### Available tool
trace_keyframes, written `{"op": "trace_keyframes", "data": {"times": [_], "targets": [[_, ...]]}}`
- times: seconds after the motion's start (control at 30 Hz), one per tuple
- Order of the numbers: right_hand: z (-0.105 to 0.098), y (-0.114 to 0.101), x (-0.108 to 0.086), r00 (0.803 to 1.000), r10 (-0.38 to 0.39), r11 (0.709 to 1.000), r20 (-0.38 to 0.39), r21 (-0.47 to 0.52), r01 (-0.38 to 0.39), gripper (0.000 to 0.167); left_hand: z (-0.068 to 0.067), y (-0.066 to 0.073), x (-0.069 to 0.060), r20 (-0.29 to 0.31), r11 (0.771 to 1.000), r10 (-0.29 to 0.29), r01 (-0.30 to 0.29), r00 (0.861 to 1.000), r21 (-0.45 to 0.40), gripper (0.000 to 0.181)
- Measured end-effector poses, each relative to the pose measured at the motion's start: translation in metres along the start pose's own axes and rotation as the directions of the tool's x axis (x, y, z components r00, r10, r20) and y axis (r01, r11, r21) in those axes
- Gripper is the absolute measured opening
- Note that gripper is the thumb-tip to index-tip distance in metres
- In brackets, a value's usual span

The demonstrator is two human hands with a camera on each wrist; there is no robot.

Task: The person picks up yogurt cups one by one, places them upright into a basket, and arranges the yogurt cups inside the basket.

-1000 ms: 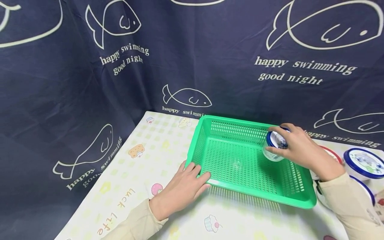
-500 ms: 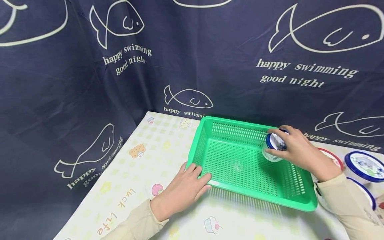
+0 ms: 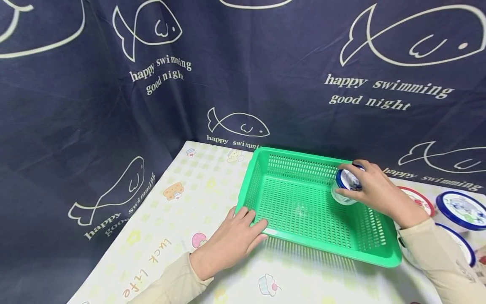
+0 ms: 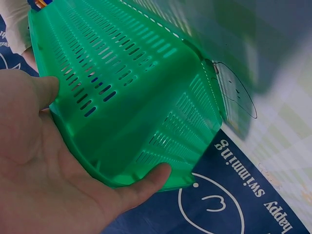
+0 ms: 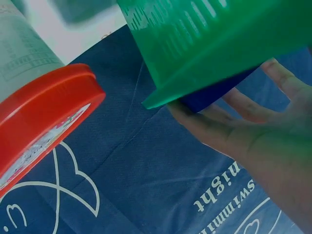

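A green plastic basket (image 3: 303, 242) with slotted walls stands on the table near the back curtain. At its front left corner my left hand (image 3: 229, 236) grips the rim, thumb and fingers on either side of it in the left wrist view. Inside the basket's right end is a clear jar (image 3: 343, 196) with a blue lid, slightly tilted. My right hand (image 3: 376, 185) reaches over the right wall and holds the jar around its lid. In the right wrist view the basket wall hides most of the jar; only the blue lid (image 5: 214, 92) shows beside the fingers.
Right of the basket stand a red-lidded jar (image 3: 419, 198) and a blue-lidded jar (image 3: 461, 210). Another blue-lidded jar (image 3: 461, 245) is partly behind the right sleeve. A dark blue fish-print curtain (image 3: 296, 114) hangs close behind the basket. The tablecloth (image 3: 178, 223) is pale with cartoon prints.
The head view has shifted slightly since the first frame. My right hand and the jar have edged slightly left and down within the basket. My left hand keeps its grip on the rim.
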State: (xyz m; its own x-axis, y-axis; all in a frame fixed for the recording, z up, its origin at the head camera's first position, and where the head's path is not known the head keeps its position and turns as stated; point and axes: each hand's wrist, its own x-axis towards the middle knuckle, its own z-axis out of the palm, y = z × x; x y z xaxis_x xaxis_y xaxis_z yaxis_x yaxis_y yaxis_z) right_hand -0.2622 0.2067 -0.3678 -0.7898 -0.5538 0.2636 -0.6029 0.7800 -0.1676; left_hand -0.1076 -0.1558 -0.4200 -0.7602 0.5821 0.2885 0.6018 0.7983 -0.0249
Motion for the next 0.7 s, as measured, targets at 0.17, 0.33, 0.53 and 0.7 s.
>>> {"op": "trace_keyframes", "data": {"times": [0.17,0.33,0.53,0.7], "targets": [[0.001,0.001,0.001,0.999,-0.028,1.000,-0.015,-0.007,0.028,0.065,0.000,0.000,0.000,-0.005,1.000,0.005,-0.005,1.000,0.002,0.027],[0.003,0.000,0.003,0.999,-0.047,0.999,-0.007,-0.019,0.047,0.064,0.000,0.000,0.000,0.006,1.000,0.000,0.000,1.000,0.005,0.026],[0.009,0.000,0.006,0.998,-0.059,0.998,0.013,-0.032,0.060,0.065,0.000,0.000,-0.001,0.004,1.000,-0.001,0.001,1.000,0.014,0.025],[0.013,0.001,0.008,0.994,-0.106,0.993,0.003,-0.047,0.106,0.065,0.000,0.000,0.000,-0.002,1.000,-0.003,0.003,1.000,0.018,0.024]]}}
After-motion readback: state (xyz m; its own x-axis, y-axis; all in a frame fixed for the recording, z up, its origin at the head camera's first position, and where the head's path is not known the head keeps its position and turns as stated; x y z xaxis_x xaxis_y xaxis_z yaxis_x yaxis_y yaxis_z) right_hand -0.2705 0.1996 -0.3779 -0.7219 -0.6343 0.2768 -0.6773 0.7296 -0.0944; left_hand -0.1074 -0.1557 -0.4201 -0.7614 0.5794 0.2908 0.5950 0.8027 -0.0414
